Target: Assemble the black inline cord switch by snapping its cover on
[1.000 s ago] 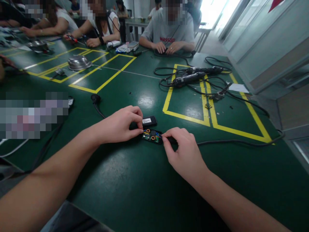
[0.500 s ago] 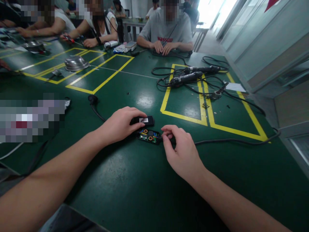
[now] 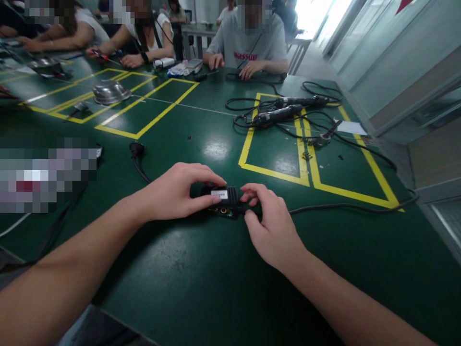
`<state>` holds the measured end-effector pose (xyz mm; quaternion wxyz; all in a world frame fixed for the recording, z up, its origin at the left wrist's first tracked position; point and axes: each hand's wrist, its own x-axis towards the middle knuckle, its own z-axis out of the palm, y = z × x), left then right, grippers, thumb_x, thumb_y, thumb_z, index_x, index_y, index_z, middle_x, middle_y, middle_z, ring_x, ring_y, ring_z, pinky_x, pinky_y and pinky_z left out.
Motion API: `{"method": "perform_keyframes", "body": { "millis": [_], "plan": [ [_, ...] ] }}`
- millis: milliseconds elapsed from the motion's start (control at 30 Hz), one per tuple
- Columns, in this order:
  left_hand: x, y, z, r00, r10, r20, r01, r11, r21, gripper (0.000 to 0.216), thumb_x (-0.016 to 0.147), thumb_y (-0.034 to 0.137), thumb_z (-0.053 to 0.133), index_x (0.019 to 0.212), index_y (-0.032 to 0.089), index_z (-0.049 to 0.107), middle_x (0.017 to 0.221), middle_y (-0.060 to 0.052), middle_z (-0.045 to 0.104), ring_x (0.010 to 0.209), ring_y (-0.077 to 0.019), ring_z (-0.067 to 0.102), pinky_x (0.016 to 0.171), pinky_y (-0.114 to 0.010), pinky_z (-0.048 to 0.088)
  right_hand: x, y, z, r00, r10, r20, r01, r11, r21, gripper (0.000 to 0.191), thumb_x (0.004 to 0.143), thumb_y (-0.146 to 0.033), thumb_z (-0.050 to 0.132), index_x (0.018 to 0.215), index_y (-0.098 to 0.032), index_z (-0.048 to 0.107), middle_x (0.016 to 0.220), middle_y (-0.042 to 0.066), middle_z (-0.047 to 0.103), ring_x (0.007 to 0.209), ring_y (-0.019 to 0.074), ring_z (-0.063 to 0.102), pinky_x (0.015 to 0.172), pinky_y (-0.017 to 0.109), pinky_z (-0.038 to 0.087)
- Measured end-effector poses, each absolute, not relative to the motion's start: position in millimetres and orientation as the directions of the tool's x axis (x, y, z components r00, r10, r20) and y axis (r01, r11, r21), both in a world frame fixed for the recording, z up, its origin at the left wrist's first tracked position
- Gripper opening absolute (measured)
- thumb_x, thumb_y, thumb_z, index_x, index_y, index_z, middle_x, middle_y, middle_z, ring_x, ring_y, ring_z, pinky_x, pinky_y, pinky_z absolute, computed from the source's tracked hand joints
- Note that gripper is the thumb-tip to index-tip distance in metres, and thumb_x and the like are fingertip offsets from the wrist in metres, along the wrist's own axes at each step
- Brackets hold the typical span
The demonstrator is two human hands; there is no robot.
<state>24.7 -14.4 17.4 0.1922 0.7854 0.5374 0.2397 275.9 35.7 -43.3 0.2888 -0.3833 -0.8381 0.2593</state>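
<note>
My left hand (image 3: 185, 190) grips a black plastic casing cover (image 3: 233, 194) with a white label, its thumb on the near edge and its fingers on the far edge. Beneath the cover, a small circuit board (image 3: 224, 211) in a black casing half shows along the near side; the rest is hidden. My right hand (image 3: 268, 211) is just right of the casing, thumb and fingers apart. Close to its thumb, a black cable (image 3: 242, 210) leaves the casing's right end. It runs behind the hand and on across the table to the right.
Two black electric screwdrivers (image 3: 277, 115) with looped cords lie beyond, among yellow tape lines (image 3: 273, 174). A black power plug (image 3: 137, 150) is at left. Farther off stand a metal bowl (image 3: 111, 91) and several seated people. Small screws (image 3: 307, 155) lie at right.
My left hand has brought the cover toward me and over the circuit board, which was uncovered before. My right hand's thumb and fingers have spread a little at the cable end.
</note>
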Motion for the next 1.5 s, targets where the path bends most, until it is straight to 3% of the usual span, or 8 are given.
{"method": "perform_keyframes", "body": {
  "millis": [200,367,467,600,800,967,1167,1500],
  "plan": [
    [33,-17,16,0.413,0.901,0.133,0.771,-0.423,0.476,0.025,0.103,0.022,0.064,0.116,0.024,0.085,0.113,-0.007,0.082,0.104,-0.0238,0.076,0.094,-0.035,0.058,276,34,-45,-0.542,0.78,0.312,0.484,0.594,-0.642,0.042,0.083,-0.016,0.053,0.122,-0.024,0.065,0.103,0.008,0.076,0.092,0.0277,0.069,0.088,0.046,0.048],
    [40,-25,28,0.393,0.904,0.165,0.75,-0.42,0.51,0.02,0.104,0.031,0.067,0.113,0.022,0.083,0.102,-0.006,0.078,0.094,-0.0223,0.072,0.086,-0.034,0.056,278,33,-42,-0.546,0.768,0.336,0.475,0.613,-0.631,0.04,0.085,-0.017,0.051,0.122,-0.023,0.065,0.11,0.01,0.076,0.098,0.0294,0.069,0.09,0.047,0.048],
    [51,-39,39,0.478,0.877,-0.046,0.73,-0.367,0.577,0.026,0.09,0.047,0.089,0.094,0.024,0.078,0.086,-0.001,0.073,0.075,-0.0185,0.068,0.068,-0.032,0.051,278,33,-40,-0.553,0.765,0.33,0.463,0.612,-0.641,0.04,0.085,-0.018,0.05,0.121,-0.022,0.065,0.11,0.01,0.076,0.099,0.03,0.069,0.091,0.048,0.049],
    [69,-55,39,0.481,0.843,-0.242,0.842,-0.367,0.394,0.044,0.069,0.048,0.104,0.084,0.024,0.07,0.084,-0.002,0.072,0.074,-0.0249,0.069,0.062,-0.038,0.048,277,33,-41,-0.548,0.77,0.326,0.458,0.603,-0.653,0.039,0.085,-0.017,0.05,0.12,-0.022,0.066,0.109,0.009,0.077,0.099,0.0294,0.07,0.091,0.048,0.049],
    [67,-50,39,0.504,0.859,-0.089,0.802,-0.427,0.418,0.031,0.082,0.036,0.095,0.089,0.022,0.068,0.098,-0.004,0.073,0.089,-0.0249,0.07,0.076,-0.037,0.055,278,33,-40,-0.559,0.766,0.317,0.451,0.602,-0.659,0.038,0.085,-0.019,0.049,0.119,-0.021,0.066,0.108,0.009,0.076,0.097,0.0289,0.069,0.089,0.047,0.047],
    [51,-36,34,0.358,0.928,0.105,0.887,-0.373,0.273,0.03,0.104,0.038,0.072,0.128,0.019,0.069,0.109,-0.008,0.077,0.098,-0.0266,0.072,0.086,-0.039,0.056,278,34,-39,-0.563,0.772,0.294,0.455,0.586,-0.67,0.038,0.086,-0.019,0.049,0.12,-0.023,0.066,0.109,0.008,0.077,0.097,0.0291,0.069,0.088,0.047,0.047],
    [49,-26,16,0.41,0.911,0.05,0.886,-0.411,0.214,0.03,0.108,0.04,0.071,0.127,0.017,0.074,0.124,-0.013,0.078,0.109,-0.0306,0.072,0.096,-0.045,0.058,277,35,-39,-0.569,0.765,0.301,0.457,0.599,-0.657,0.039,0.086,-0.019,0.049,0.12,-0.022,0.067,0.107,0.008,0.076,0.095,0.0283,0.068,0.086,0.046,0.047],
    [46,-24,16,0.401,0.916,0.017,0.852,-0.38,0.36,0.026,0.105,0.035,0.075,0.126,0.019,0.076,0.117,-0.009,0.079,0.104,-0.0261,0.072,0.091,-0.039,0.059,276,31,-37,-0.665,0.68,0.308,0.437,0.689,-0.578,0.028,0.091,-0.027,0.066,0.118,-0.024,0.071,0.116,0.009,0.077,0.104,0.0303,0.069,0.09,0.048,0.047]
  ]
}}
